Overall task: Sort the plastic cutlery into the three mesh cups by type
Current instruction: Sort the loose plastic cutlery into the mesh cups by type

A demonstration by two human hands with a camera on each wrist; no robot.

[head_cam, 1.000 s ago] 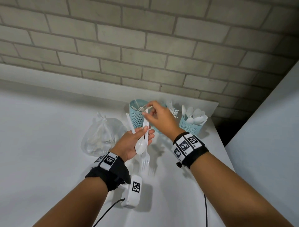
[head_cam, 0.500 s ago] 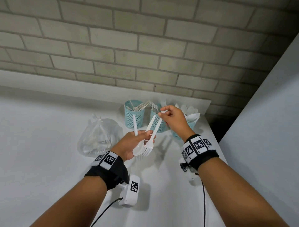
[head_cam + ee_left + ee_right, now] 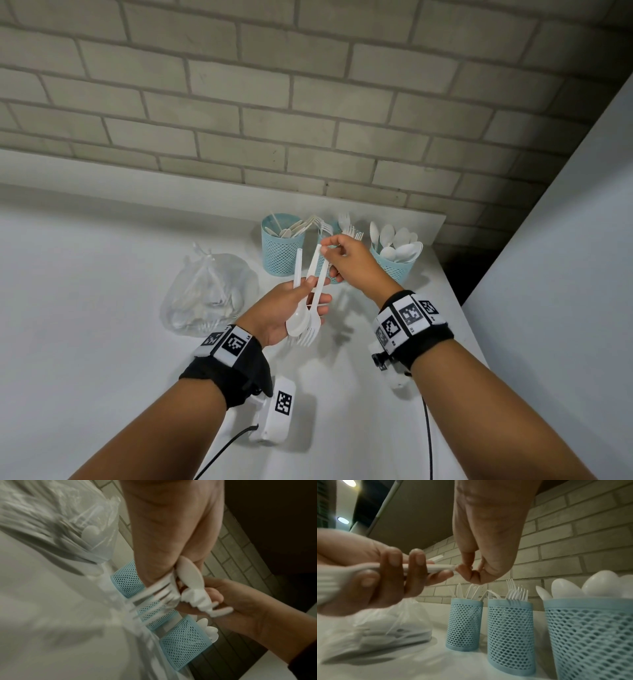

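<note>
My left hand point(image 3: 310, 291) grips a small bundle of white plastic cutlery, a spoon point(image 3: 298, 320) and a fork point(image 3: 312, 330), bowls and tines toward me and handles toward the cups. My right hand point(image 3: 323, 248) pinches the far end of the fork's handle, just in front of the cups. Three blue mesh cups stand by the wall: the left cup point(image 3: 282, 250) holds knives, the middle cup point(image 3: 510, 631) forks, the right cup point(image 3: 395, 265) spoons. In the right wrist view my fingertips point(image 3: 462, 568) meet on the handle tip, held by the left hand point(image 3: 385, 577).
A clear plastic bag point(image 3: 209, 294) with more cutlery lies left of the cups. A white tagged device point(image 3: 278, 414) with a cable sits on the white table near me. The table edge point(image 3: 455, 308) runs close on the right; a brick wall stands behind.
My right hand came back from over the knife cup to the bundle and took a fork handle's end in a pinch. The left hand has kept its grip in about the same place.
</note>
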